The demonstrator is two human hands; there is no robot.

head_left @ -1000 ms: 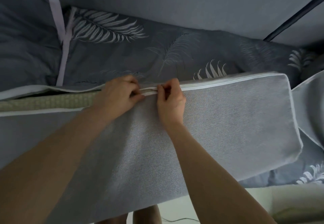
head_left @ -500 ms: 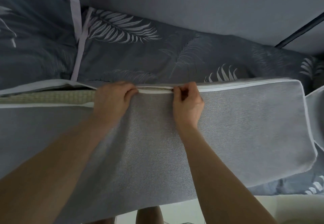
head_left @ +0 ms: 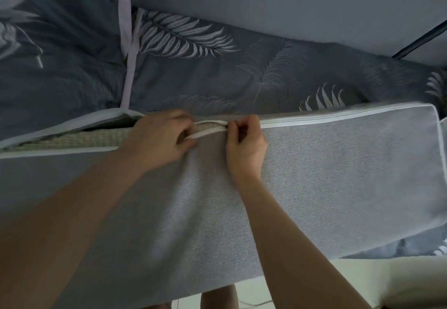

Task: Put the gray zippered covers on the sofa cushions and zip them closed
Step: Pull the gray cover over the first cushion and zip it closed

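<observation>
I have the gray cover [head_left: 338, 163] lying across the middle of the frame with its zip [head_left: 338, 118] running along the upper edge. Right of centre the zip is closed as far as the corner. Left of centre it gapes, and the greenish cushion [head_left: 72, 139] shows in the opening towards the left edge of the frame.

The right grip [head_left: 245, 144] is pinched tight at the point where the closed run ends. I judge the slider is under those fingertips, though I cannot see it. The left grip [head_left: 162, 137] is clamped on the cover's near edge just to the left, fingers curled over the lower white tape [head_left: 205, 134]. The two tapes bow apart in the short stretch between my hands.

To do this step well I would first close that bow. I would draw the left grip towards the left of the frame, along the seam, so that both tapes lie flat and parallel, and press the cushion down out of the gap. Then the slider can be pulled leftward in a straight line along the teeth, low and level, not lifted.

The fabric looks stretched over the filling, so I expect resistance, and short pulls with the left grip re-set just ahead each time should work better than one long haul. The main risks I judge are catching the cushion's weave or a fold of cover in the slider. The leaf-print bedding [head_left: 193, 71] behind is out of the way
</observation>
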